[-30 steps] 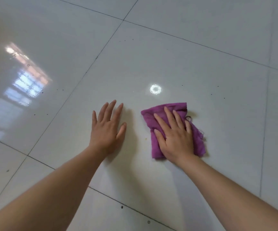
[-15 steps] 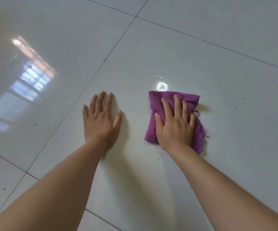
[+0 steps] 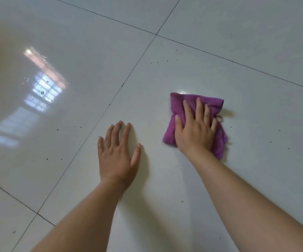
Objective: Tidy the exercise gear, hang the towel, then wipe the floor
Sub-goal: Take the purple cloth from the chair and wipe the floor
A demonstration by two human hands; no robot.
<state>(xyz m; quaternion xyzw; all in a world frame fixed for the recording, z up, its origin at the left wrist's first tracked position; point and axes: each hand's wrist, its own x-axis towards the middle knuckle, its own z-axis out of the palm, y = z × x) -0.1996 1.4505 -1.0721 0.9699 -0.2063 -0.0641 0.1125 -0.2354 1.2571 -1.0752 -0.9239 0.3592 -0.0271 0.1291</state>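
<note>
Glossy white floor (image 3: pixel 219 70) tiles fill the whole scene, crossed by thin dark grout lines (image 3: pixel 134 70) and dotted with small dark specks (image 3: pixel 156 62). A bright window reflection (image 3: pixel 43 88) shines on the tile off to the person's left.

The person leans low over the floor with both bare forearms stretched forward. The right hand (image 3: pixel 194 131) lies flat on a folded purple cloth (image 3: pixel 210 103). Its fingers (image 3: pixel 199 108) are straight and slightly spread, pressing the cloth against the tile rather than curling round it. The cloth sits on the same large tile as both hands, its frayed edge and a loose thread poking out on the far right side.

The left hand (image 3: pixel 119 155) rests palm-down on the bare tile just beside the cloth, not touching it. Its fingers (image 3: pixel 117 131) are extended and close together, thumb held out to the side, holding nothing.
</note>
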